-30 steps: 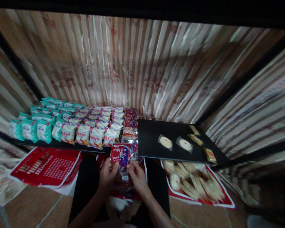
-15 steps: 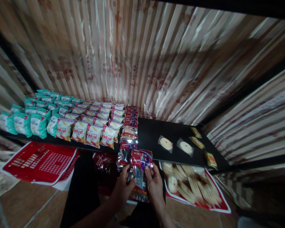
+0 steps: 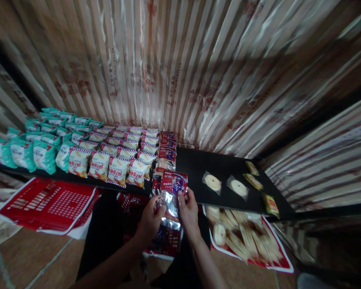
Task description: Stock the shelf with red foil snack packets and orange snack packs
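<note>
Both my hands hold a red and silver snack packet (image 3: 172,191) at the front edge of a black shelf (image 3: 198,168). My left hand (image 3: 150,220) grips its lower left side, fingers closed. My right hand (image 3: 189,210) pinches its right edge. The packet stands at the near end of a row of like red packets (image 3: 166,149) that runs back to the striped wall. Below my hands a red basket (image 3: 164,243) holds more shiny packets.
Left on the shelf lie rows of red-white-blue striped snack bags (image 3: 117,154) and teal bags (image 3: 33,140). Right on the shelf lie two clear-wrapped round cakes (image 3: 225,184) and small yellow packets (image 3: 258,184). A red basket (image 3: 48,204) sits on the floor at left, a red basket of round cakes (image 3: 243,237) at right.
Both hands first swung right with the packet, then lifted it up and forward to the near end of the red row. The view has also shifted.
</note>
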